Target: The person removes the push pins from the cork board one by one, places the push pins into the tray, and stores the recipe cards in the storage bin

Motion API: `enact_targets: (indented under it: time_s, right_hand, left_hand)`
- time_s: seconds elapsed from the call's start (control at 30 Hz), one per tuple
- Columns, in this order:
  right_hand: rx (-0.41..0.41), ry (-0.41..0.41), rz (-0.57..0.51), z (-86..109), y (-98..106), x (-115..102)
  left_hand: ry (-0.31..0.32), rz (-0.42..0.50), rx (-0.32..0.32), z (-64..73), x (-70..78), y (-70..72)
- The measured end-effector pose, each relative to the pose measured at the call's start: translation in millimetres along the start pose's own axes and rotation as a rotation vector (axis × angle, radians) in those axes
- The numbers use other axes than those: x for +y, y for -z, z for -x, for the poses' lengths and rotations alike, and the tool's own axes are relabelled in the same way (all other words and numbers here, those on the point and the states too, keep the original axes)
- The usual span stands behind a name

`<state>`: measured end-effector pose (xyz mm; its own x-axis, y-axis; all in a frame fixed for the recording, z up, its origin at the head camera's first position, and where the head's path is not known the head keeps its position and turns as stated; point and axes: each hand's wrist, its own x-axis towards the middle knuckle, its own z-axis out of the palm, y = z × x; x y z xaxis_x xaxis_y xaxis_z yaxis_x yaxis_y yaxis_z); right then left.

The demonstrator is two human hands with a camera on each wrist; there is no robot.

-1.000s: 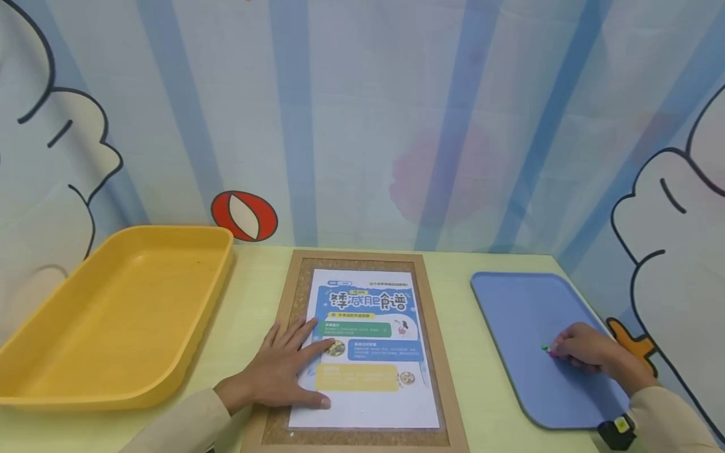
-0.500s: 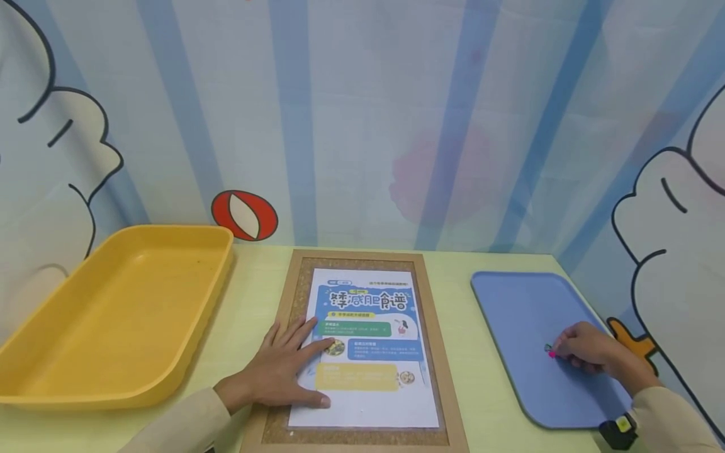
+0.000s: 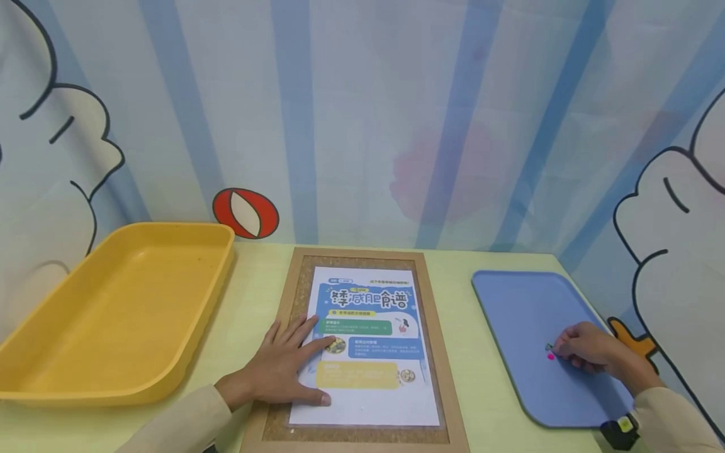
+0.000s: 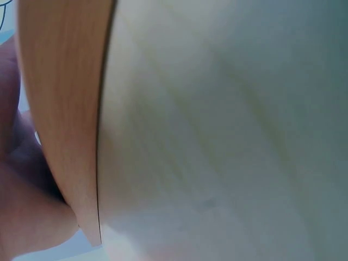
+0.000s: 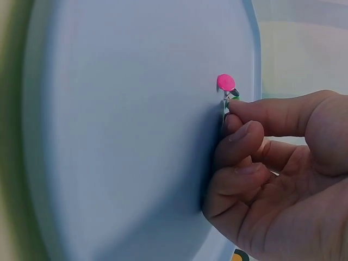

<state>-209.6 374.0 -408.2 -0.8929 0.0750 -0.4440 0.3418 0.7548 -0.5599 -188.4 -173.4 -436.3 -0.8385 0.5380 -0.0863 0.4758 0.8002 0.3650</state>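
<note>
My left hand [image 3: 280,368] lies with fingers spread on a printed sheet [image 3: 368,406], which rests on a wood-framed cork board [image 3: 416,308]. In the left wrist view only part of that hand shows, beside the board's wooden frame [image 4: 65,98]. Over the blue tray [image 3: 521,308], my right hand [image 3: 586,349] pinches a tiny thumbtack with some green on it [image 5: 235,99] between thumb and index finger, mostly hidden by the fingertips. A pink thumbtack [image 5: 225,82] sits on the tray right by those fingertips. The other right fingers are curled near the tray surface.
A deep yellow tray [image 3: 192,314] stands at the left of the pale yellow table [image 3: 255,277]. Behind the table hangs a striped cloth backdrop [image 3: 362,126] with cartoon prints. A small black object with a yellow patch [image 3: 620,431] is by the blue tray's near right corner.
The right fingertips have shifted slightly at the thumbtacks. The pink one now shows more fully below them, and the green shows less. The left hand has stayed in place.
</note>
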Motion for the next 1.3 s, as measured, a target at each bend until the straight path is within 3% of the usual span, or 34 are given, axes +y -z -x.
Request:
enact_targets:
  time_s: [0.23,0.37,0.47,0.6,0.77,0.93,1.07,1.3]
  right_hand:
    - [-0.015,-0.003,-0.045,0.7,2.7,0.8]
    - [0.031,0.035,-0.031,3.2,9.6,-7.7]
    - [0.071,0.094,0.005,4.1,14.5,-25.7]
    - [0.052,0.189,0.058,-1.0,12.5,-63.6]
    - [-0.045,0.320,0.086,-9.1,-4.7,-115.7]
    - [-0.138,0.392,0.102,-26.7,-34.9,-152.5]
    - [-0.150,0.389,0.147,-40.8,-60.6,-167.8]
    - [-0.119,0.392,0.178,-50.0,-87.6,-181.3]
  left_hand:
    - [0.009,0.011,-0.004,0.1,1.6,1.2]
    - [0.006,0.010,0.001,0.5,1.0,1.1]
    - [0.002,0.008,0.007,1.2,0.3,1.3]
    - [-0.006,0.018,0.010,2.9,0.7,2.2]
    - [-0.009,0.022,0.006,2.0,1.4,1.8]
    - [-0.003,0.029,0.001,1.4,1.0,-0.2]
    - [0.005,0.046,0.006,1.6,2.3,-0.6]
    - [0.039,0.167,0.046,-5.0,9.5,4.4]
